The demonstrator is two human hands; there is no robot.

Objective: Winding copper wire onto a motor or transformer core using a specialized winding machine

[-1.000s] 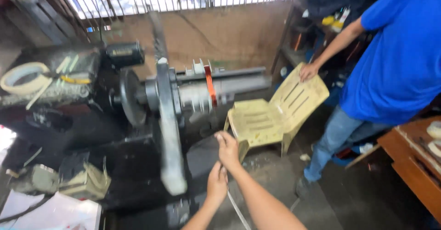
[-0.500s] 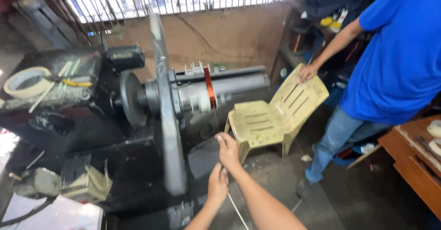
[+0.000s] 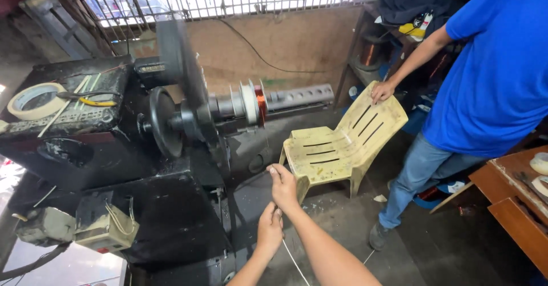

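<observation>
My right hand [image 3: 283, 186] is pinched on a thin pale wire [image 3: 294, 264], and my left hand [image 3: 269, 228] just below grips the same wire. From my fingers the wire leads up towards a copper coil [image 3: 261, 104] wound on the spindle of a black winding machine [image 3: 171, 217]. A long flat arm [image 3: 185, 75] on the spindle is blurred with motion. Both hands are in front of the machine, below the coil.
A person in a blue shirt [image 3: 496, 63] stands at the right, one hand [image 3: 381, 91] on the back of a yellow plastic chair [image 3: 342, 143]. A roll of tape [image 3: 34, 100] and pliers [image 3: 85, 97] lie on the machine's top. A wooden bench [image 3: 514, 194] is at the right edge.
The flat arm on the spindle has swung from pointing down to pointing up and is blurred. My hands stay on the wire in about the same place.
</observation>
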